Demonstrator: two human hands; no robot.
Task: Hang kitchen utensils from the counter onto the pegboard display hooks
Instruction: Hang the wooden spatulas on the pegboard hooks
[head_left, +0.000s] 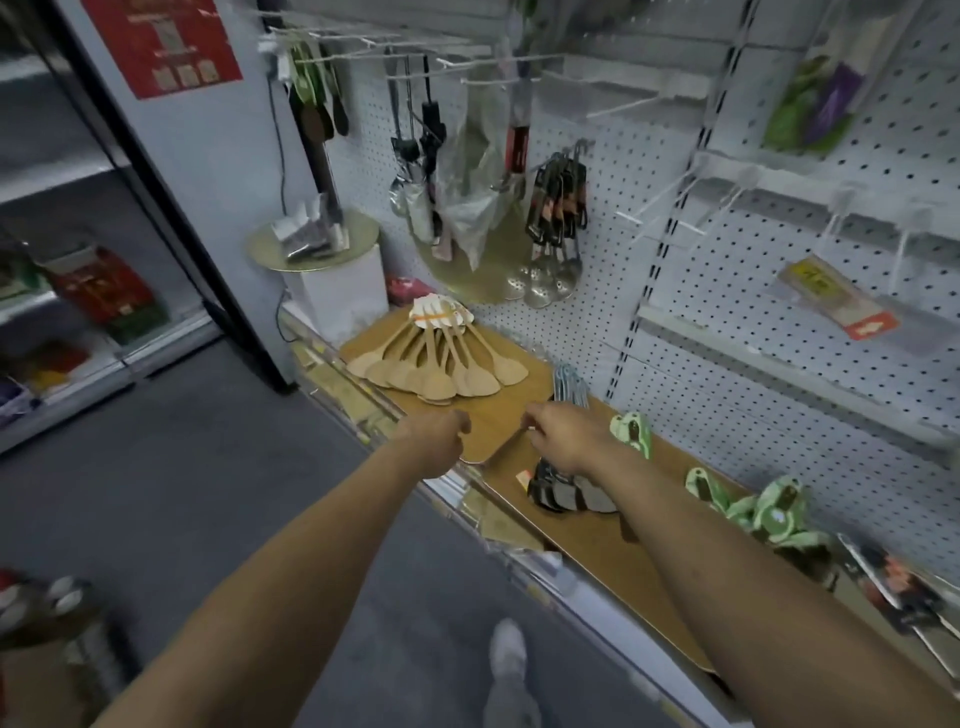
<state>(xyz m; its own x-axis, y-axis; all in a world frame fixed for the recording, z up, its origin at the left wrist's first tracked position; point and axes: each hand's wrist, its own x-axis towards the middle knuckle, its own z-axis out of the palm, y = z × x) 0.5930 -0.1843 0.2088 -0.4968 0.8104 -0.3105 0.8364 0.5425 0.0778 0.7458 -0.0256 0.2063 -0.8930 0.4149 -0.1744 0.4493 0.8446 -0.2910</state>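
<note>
Both hands (441, 434) (563, 434) reach over the counter (613, 561), fingers seemingly curled.

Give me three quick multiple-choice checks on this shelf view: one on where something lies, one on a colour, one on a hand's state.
1. Where does the bundle of wooden spatulas lie?
A. on the counter, left of both hands
B. on a pegboard hook
C. on the floor

2. What colour are the packaged items lying on the counter to the right of the right hand?
A. red
B. green
C. blue

3. What is the left hand doing?
A. gripping a wooden spatula
B. pressing flat on the pegboard
C. fingers curled over the counter edge, holding nothing that shows

Answers:
1. A, since the spatulas fan out on the brown counter, tied at the handles.
2. B, as the packaging is pale green.
3. C, because no utensil shows in that hand.
</note>
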